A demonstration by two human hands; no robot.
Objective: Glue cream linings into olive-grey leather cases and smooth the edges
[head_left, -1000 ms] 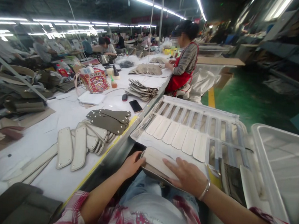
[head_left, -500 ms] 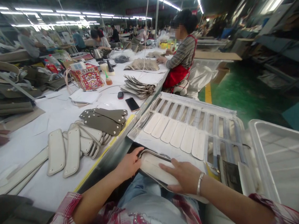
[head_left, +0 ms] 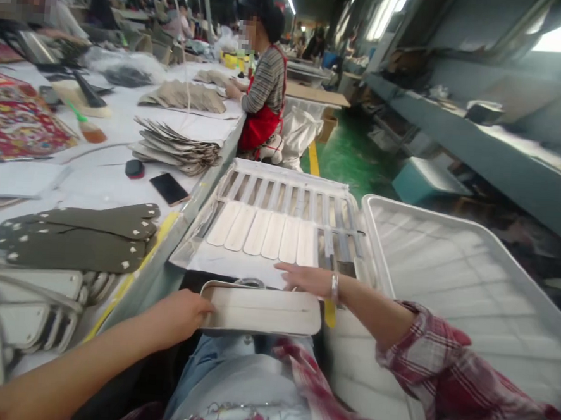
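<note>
My left hand (head_left: 181,318) pinches the left end of a long cream panel (head_left: 265,312) with rounded corners and a dark edge, lying level above my lap. Just over the panel's far right edge, my right hand (head_left: 307,280) has its fingers stretched toward the left. A looped strip (head_left: 250,283) shows behind the panel. Beyond it, a white slatted rack (head_left: 267,266) carries a row of cream rounded pieces (head_left: 260,234).
On the left table lie grey-green pieces (head_left: 79,236), cream straps (head_left: 23,295), a phone (head_left: 169,188) and stacked pieces (head_left: 179,150). A white bin (head_left: 386,261) stands right. A person in a red apron (head_left: 261,129) sits ahead.
The view has swung right. The panel has turned level, and my right hand has lifted off its surface to the far edge. My left hand still grips the left end.
</note>
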